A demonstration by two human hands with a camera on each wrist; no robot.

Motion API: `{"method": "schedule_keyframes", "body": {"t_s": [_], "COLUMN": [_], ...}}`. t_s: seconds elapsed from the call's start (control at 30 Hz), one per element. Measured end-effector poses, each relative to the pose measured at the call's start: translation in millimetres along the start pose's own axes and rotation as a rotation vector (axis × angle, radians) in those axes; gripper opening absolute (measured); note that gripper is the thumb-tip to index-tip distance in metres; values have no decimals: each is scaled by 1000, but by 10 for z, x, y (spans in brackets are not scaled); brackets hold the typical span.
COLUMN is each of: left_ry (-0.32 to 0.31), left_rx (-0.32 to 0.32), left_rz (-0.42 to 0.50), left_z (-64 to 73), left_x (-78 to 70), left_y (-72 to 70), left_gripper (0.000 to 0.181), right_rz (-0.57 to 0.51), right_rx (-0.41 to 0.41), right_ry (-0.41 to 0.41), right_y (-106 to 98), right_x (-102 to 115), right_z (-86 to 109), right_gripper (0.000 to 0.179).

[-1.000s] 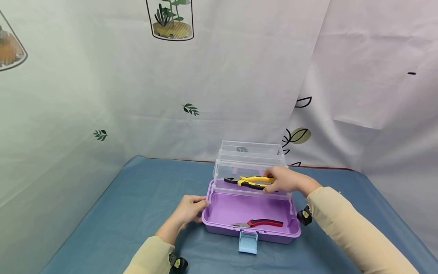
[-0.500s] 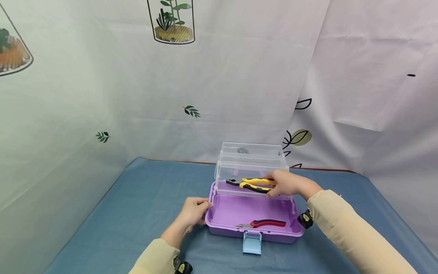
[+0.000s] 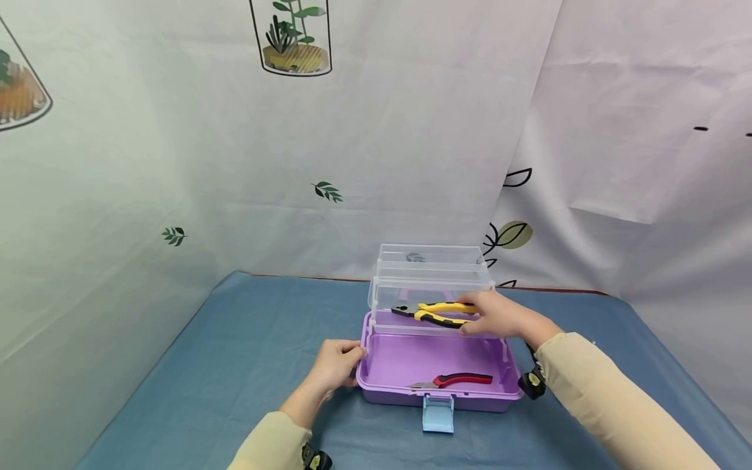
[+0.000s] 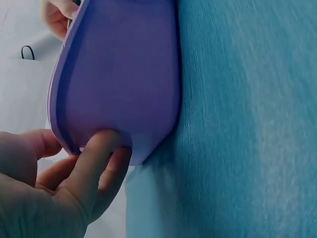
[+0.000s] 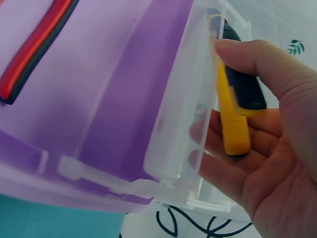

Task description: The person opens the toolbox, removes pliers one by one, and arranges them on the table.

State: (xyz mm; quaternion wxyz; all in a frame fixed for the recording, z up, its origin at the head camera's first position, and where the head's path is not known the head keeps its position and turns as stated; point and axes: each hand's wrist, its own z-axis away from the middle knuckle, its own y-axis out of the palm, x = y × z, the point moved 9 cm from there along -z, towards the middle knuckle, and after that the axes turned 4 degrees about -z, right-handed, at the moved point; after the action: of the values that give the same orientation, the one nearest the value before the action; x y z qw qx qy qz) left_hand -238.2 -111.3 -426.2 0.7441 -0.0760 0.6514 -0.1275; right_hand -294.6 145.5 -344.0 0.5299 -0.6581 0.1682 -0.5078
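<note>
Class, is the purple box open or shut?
The purple box is open: its clear lid stands raised, its blue latch hangs undone.

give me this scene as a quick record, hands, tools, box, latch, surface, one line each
left hand: grips the purple box at its left end
right hand: holds the yellow pliers by the handles
yellow pliers: at the clear tray; whether they rest on it is hard to tell
red pliers: lying in the box, near its front wall
box: open, clear tray raised at the back
latch: light blue, undone at the front
surface: blue cloth
</note>
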Motion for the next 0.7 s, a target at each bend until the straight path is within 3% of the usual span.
{"method": "schedule_keyframes", "body": {"t_s": [0.7], "left_ry": [-15], "left_rx": [36], "left_rz": [-39], "left_z": [6], "left_x": [10], "left_y": [-12], "left_gripper": [32], "right_rz": [-12], "right_rx": [-200], "right_ry": [-33], "right_y": [4], "right_x": [-57], "right_z": [264], "right_gripper": [65]}}
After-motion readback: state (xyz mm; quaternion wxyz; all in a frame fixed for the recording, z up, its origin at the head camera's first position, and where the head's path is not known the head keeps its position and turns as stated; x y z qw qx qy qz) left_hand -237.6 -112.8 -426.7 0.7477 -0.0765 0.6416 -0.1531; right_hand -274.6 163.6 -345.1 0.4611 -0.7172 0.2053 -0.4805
